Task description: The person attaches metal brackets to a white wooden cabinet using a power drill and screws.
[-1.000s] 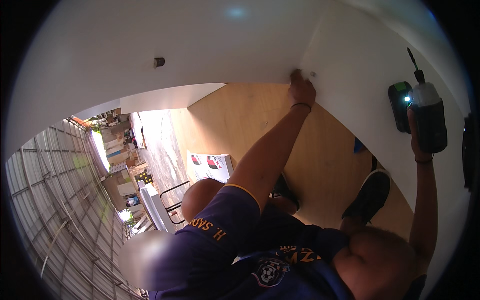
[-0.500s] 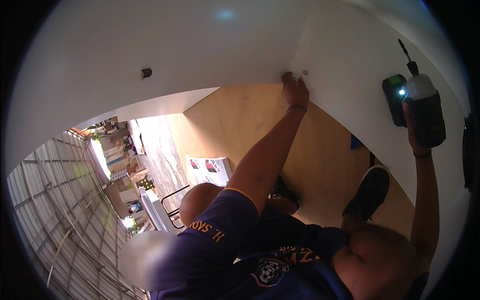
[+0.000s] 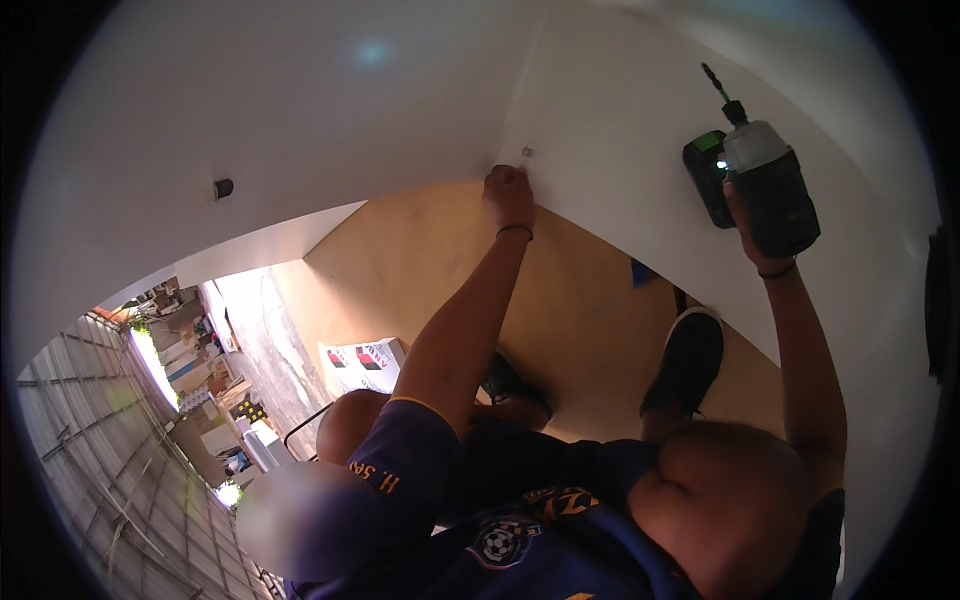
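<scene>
Drill in the right hand, left hand at the corner

The right hand (image 3: 757,235) has its fingers clamped on a dark drill (image 3: 782,195) at two o'clock, the bit pointing to eleven. At twelve, the left hand (image 3: 510,205) is near the white panel (image 3: 620,165), its fingers bent; I cannot tell whether they hold something. A small peg (image 3: 528,152) is just beyond.

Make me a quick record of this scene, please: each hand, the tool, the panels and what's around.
Left hand: at the white panels' lower edge near their corner; whether it grips anything is unclear
Right hand: holding a cordless driver
Driver: dark and grey body, light on, bit pointing toward the picture's top
Left panel: white, with a dark peg
Right panel: white, with a small fitting just above the left hand
Underfoot: tan wood-look surface
Nearby: white box with red and black marks
</scene>
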`<act>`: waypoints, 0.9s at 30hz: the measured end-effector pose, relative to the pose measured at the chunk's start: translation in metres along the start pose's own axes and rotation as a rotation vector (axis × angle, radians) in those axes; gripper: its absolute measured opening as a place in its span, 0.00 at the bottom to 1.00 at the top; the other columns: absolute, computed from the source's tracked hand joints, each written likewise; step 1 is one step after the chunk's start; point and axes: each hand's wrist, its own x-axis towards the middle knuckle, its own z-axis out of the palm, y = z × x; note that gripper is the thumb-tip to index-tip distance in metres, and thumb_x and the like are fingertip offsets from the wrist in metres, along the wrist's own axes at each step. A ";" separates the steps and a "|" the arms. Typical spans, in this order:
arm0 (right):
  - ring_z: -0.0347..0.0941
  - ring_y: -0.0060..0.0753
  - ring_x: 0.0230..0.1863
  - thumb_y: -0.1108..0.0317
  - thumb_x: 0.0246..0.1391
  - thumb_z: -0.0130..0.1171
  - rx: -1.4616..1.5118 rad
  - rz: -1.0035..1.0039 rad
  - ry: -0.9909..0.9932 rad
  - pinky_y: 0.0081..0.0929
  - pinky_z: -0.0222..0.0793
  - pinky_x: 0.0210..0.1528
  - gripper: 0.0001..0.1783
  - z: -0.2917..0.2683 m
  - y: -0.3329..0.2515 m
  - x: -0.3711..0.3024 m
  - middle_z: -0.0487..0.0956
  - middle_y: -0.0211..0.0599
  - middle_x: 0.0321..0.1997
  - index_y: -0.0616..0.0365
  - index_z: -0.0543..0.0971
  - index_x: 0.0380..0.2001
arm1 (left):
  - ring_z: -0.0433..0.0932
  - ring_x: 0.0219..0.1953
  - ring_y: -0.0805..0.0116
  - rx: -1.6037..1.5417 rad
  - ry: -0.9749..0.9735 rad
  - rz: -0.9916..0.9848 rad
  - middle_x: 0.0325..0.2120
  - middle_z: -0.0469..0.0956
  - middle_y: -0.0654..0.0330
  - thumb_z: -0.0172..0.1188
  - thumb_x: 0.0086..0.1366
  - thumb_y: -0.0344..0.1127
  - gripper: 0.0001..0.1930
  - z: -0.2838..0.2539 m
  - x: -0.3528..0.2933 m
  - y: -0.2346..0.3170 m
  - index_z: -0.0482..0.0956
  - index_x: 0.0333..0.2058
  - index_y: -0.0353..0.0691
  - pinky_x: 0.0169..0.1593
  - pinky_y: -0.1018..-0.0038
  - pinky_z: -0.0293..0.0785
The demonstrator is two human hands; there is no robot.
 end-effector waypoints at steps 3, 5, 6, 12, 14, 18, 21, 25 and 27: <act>0.73 0.44 0.49 0.66 0.56 0.60 0.082 0.084 -0.086 0.37 0.68 0.53 0.16 0.004 0.010 -0.006 0.78 0.41 0.48 0.55 0.78 0.47 | 0.73 0.28 0.66 -0.278 0.029 -0.244 0.28 0.75 0.59 0.62 0.59 0.32 0.07 0.004 -0.002 0.019 0.74 0.33 0.36 0.33 0.70 0.71; 0.72 0.41 0.49 0.68 0.55 0.60 0.026 0.023 -0.099 0.36 0.67 0.53 0.17 0.003 0.000 0.002 0.78 0.39 0.48 0.55 0.77 0.48 | 0.71 0.26 0.74 -0.500 0.038 -0.480 0.27 0.75 0.63 0.61 0.60 0.33 0.08 0.008 -0.001 0.034 0.73 0.34 0.36 0.31 0.75 0.71; 0.73 0.34 0.49 0.69 0.56 0.60 -0.012 0.001 -0.079 0.32 0.67 0.53 0.17 0.001 0.001 -0.002 0.78 0.37 0.48 0.56 0.76 0.49 | 0.70 0.27 0.77 -0.723 -0.037 -0.560 0.29 0.76 0.63 0.59 0.62 0.34 0.09 -0.001 -0.010 0.080 0.73 0.38 0.37 0.30 0.79 0.69; 0.73 0.29 0.49 0.70 0.57 0.59 -0.071 -0.073 -0.091 0.29 0.68 0.52 0.17 0.003 0.008 -0.002 0.78 0.34 0.48 0.57 0.74 0.50 | 0.72 0.34 0.73 -1.262 -0.428 -0.651 0.38 0.78 0.63 0.53 0.66 0.35 0.07 -0.017 -0.014 0.198 0.73 0.40 0.41 0.39 0.75 0.70; 0.73 0.31 0.49 0.69 0.56 0.59 -0.100 -0.091 -0.090 0.31 0.68 0.52 0.17 0.002 0.010 -0.003 0.78 0.34 0.47 0.55 0.75 0.50 | 0.73 0.37 0.71 -1.435 -0.543 -0.803 0.39 0.79 0.63 0.53 0.66 0.35 0.05 -0.016 -0.008 0.217 0.73 0.39 0.43 0.42 0.73 0.69; 0.72 0.36 0.51 0.68 0.53 0.58 -0.186 -0.152 -0.088 0.35 0.67 0.52 0.19 0.002 0.009 -0.002 0.77 0.34 0.49 0.51 0.76 0.50 | 0.74 0.40 0.69 -1.583 -0.681 -0.907 0.39 0.79 0.65 0.57 0.65 0.38 0.05 -0.013 0.004 0.242 0.72 0.35 0.45 0.45 0.70 0.70; 0.71 0.39 0.52 0.67 0.51 0.58 -0.244 -0.171 -0.090 0.38 0.66 0.52 0.20 0.001 0.013 -0.005 0.77 0.33 0.50 0.48 0.76 0.50 | 0.74 0.40 0.68 -1.605 -0.735 -0.861 0.39 0.79 0.65 0.59 0.64 0.39 0.07 -0.013 0.006 0.257 0.72 0.34 0.45 0.47 0.69 0.71; 0.74 0.42 0.46 0.67 0.51 0.61 -0.235 -0.224 -0.031 0.39 0.70 0.48 0.14 -0.003 0.002 0.004 0.78 0.35 0.44 0.50 0.79 0.43 | 0.74 0.40 0.68 -1.607 -0.822 -0.779 0.38 0.78 0.64 0.59 0.65 0.40 0.08 -0.016 0.007 0.268 0.73 0.34 0.44 0.48 0.67 0.72; 0.76 0.43 0.43 0.67 0.51 0.63 -0.218 -0.229 -0.016 0.39 0.72 0.45 0.12 -0.004 0.000 0.006 0.80 0.36 0.41 0.52 0.80 0.40 | 0.74 0.40 0.67 -1.621 -0.880 -0.731 0.37 0.77 0.63 0.58 0.65 0.39 0.08 -0.017 0.008 0.270 0.73 0.35 0.43 0.47 0.67 0.72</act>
